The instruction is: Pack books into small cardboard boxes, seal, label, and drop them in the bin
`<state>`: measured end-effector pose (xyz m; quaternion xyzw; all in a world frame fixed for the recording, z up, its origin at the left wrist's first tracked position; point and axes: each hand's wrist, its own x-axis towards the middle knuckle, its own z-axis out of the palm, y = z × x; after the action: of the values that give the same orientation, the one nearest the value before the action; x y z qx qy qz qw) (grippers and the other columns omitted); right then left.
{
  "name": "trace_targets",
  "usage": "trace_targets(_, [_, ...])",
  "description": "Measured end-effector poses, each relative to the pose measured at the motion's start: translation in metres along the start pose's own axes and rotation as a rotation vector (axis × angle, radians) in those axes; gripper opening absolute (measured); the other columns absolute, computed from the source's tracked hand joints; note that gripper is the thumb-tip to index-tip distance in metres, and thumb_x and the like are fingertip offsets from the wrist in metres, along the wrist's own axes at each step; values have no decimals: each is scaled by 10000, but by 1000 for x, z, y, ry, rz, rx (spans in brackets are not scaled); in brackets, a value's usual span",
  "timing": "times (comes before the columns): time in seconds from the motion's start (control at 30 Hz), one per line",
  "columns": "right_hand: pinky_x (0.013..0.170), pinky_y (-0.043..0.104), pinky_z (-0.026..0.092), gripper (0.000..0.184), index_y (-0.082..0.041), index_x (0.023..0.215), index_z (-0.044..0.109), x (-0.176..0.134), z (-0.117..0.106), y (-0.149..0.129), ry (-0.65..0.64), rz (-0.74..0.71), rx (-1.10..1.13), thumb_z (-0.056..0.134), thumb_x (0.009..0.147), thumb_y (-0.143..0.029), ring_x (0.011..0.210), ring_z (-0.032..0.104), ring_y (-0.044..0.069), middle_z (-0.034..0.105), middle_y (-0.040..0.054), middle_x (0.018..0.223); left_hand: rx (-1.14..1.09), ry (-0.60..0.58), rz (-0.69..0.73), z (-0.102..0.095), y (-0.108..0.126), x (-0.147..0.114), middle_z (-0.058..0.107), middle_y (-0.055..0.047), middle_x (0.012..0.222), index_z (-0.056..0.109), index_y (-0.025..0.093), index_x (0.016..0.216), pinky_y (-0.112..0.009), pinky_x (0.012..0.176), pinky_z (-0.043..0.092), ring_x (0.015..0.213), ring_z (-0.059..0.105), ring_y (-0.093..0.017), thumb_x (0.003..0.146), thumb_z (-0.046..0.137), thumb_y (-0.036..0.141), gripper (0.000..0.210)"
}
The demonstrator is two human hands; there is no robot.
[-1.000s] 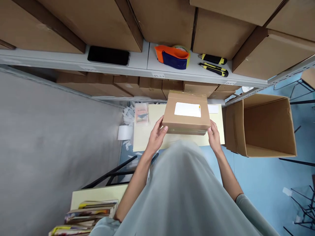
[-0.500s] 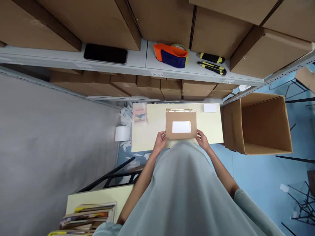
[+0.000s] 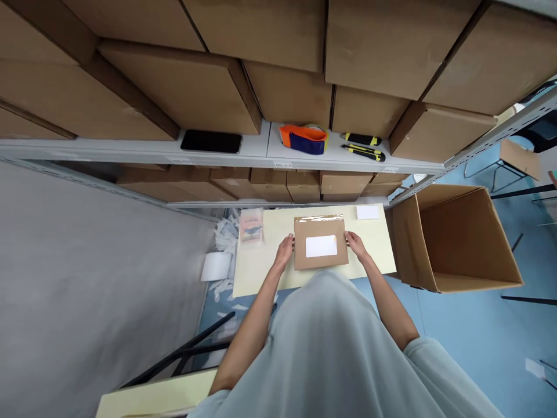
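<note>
A flat brown cardboard parcel (image 3: 321,260) lies in front of me at the cream table, with shiny clear tape along its far edge. On its top face is a white label (image 3: 321,246). My left hand (image 3: 285,251) grips the parcel's left side, fingers partly hidden at the edge. At the right side, near the far corner, my right hand (image 3: 355,244) has its fingers closed on the parcel's edge. Whether the parcel rests on the table or is slightly raised, I cannot tell.
The cream table (image 3: 270,273) carries a pink-and-white packet (image 3: 251,226) and a white paper slip (image 3: 368,212). A large open carton (image 3: 409,244) stands right. Above, a shelf (image 3: 256,152) holds boxes, a black phone (image 3: 211,141), an orange-blue tape dispenser (image 3: 303,139) and cutters (image 3: 363,152).
My view has tilted up, showing more of the upper boxes. My hands have shifted from the parcel's near corners farther up along its sides.
</note>
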<state>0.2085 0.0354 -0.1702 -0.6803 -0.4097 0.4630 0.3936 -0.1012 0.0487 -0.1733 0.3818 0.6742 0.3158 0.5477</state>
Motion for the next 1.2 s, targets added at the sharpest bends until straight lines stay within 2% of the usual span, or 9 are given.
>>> trace_targets(0.13, [908, 450, 624, 799, -169, 1088, 785, -19, -5, -25, -41, 79, 40, 559, 874, -905, 994, 751, 289, 826, 147, 1133, -60, 4, 2, 2, 18, -18, 708, -244, 1436, 708, 120, 1298, -483, 1023, 586, 1134, 749, -317, 1011, 381, 787, 797])
trace_targets(0.3, [1052, 476, 588, 813, -201, 1373, 738, -51, -19, -46, 39, 13, 69, 423, 1003, -853, 1229, 715, 318, 732, 157, 1445, -111, 76, 88, -6, 25, -45, 673, -207, 1516, 682, 167, 1451, -482, 1093, 582, 1348, 680, -321, 1048, 269, 801, 858])
trace_targets(0.4, [1082, 505, 580, 886, -187, 1476, 680, -61, -22, -43, 47, 29, 53, 357, 1011, -868, 1271, 703, 327, 702, 170, 1491, -104, 74, 90, -11, 21, -56, 660, -204, 1535, 662, 175, 1486, -488, 1110, 581, 1394, 658, -322, 1054, 263, 802, 860])
trace_targets(0.5, [1113, 545, 568, 899, -190, 1459, 696, -65, -21, -31, 22, 70, 15, 387, 985, -889, 1296, 699, 346, 722, 175, 1457, -68, 59, 71, -13, 13, -62, 662, -195, 1532, 642, 197, 1498, -495, 1152, 556, 1426, 637, -324, 1051, 395, 773, 770])
trace_targets(0.67, [1071, 559, 600, 934, -141, 1429, 691, -62, -11, -9, 10, 158, -33, 735, 798, -829, 1295, 700, 381, 721, 225, 1436, 16, 43, -15, -5, 0, -61, 649, -229, 1526, 619, 185, 1466, -525, 1170, 539, 1444, 619, -359, 940, 749, 616, 693])
trace_targets(0.83, [1066, 543, 606, 841, -147, 1319, 731, -58, -8, -3, 33, 190, -6, 823, 737, -748, 1248, 724, 367, 745, 225, 1385, -24, 94, -49, -2, -6, -54, 682, -224, 1478, 661, 164, 1364, -516, 1187, 528, 1407, 650, -340, 955, 715, 553, 567])
trace_targets(0.93, [1070, 523, 611, 709, -166, 1207, 765, -56, -20, -4, 27, 181, 87, 799, 784, -734, 1218, 730, 338, 787, 174, 1272, -100, 145, -68, -8, -10, -47, 772, -192, 1304, 682, 150, 1295, -506, 1111, 586, 1276, 722, -325, 953, 677, 580, 550])
trace_targets(1.03, [979, 487, 649, 649, -171, 1090, 765, -52, -38, -4, 67, 207, 149, 761, 805, -755, 1046, 745, 282, 791, 103, 1048, -160, 184, -84, -18, -16, -41, 815, -154, 1126, 701, 142, 1242, -498, 1029, 626, 1069, 782, -293, 933, 680, 588, 543])
trace_targets(1.2, [822, 410, 632, 655, -190, 858, 719, -46, -51, 4, 162, 252, 120, 847, 624, -788, 797, 661, 208, 694, 23, 761, -230, 291, -195, -27, -19, -35, 790, -82, 894, 727, 143, 1159, -424, 923, 630, 810, 760, -217, 803, 830, 438, 474])
